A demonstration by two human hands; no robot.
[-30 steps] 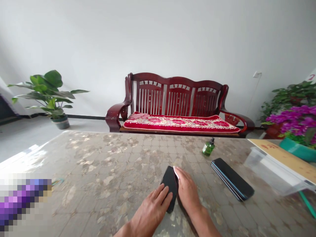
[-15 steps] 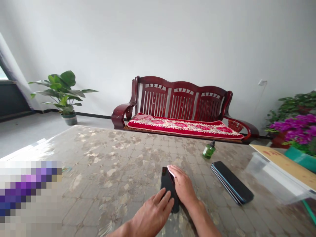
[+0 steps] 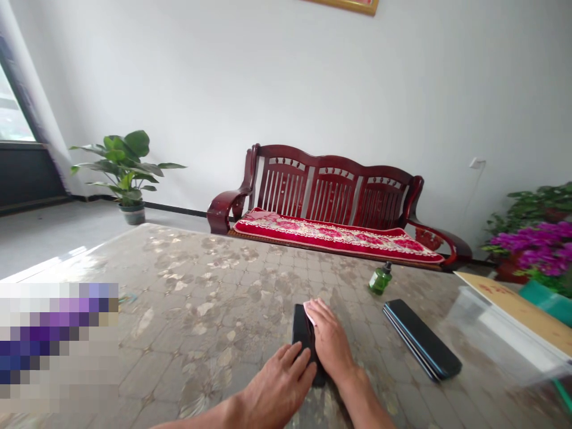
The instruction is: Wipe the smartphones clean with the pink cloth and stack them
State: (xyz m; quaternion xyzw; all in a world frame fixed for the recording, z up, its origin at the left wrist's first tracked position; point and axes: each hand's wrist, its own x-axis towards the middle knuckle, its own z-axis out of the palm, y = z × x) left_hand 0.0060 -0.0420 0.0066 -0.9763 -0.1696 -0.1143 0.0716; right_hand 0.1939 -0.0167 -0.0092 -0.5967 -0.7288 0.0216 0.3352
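Observation:
A black smartphone (image 3: 301, 325) lies flat on the patterned tablecloth (image 3: 214, 310), its long side pointing away from me. My left hand (image 3: 279, 381) rests on the near part of the phone with its fingers stretched out. Over the phone's right edge lies my right hand (image 3: 329, 339), its fingers pressed together on a small pale pink cloth or tissue (image 3: 308, 312), mostly hidden under the hand. To the right is a stack of dark phones (image 3: 422, 339), and behind it stands a small green bottle (image 3: 379, 280) with a dark top.
At the right edge, a clear plastic box (image 3: 482, 322) holds papers under a tan folder (image 3: 513, 301). Purple flowers (image 3: 536, 244) stand behind it. Beyond the table are a dark red wooden bench (image 3: 330, 190) and a potted plant (image 3: 129, 173). A blurred patch covers the left corner.
The camera view has tilted up slightly, so a picture frame's edge shows at the top. Both hands stay on the phone, with hardly any movement.

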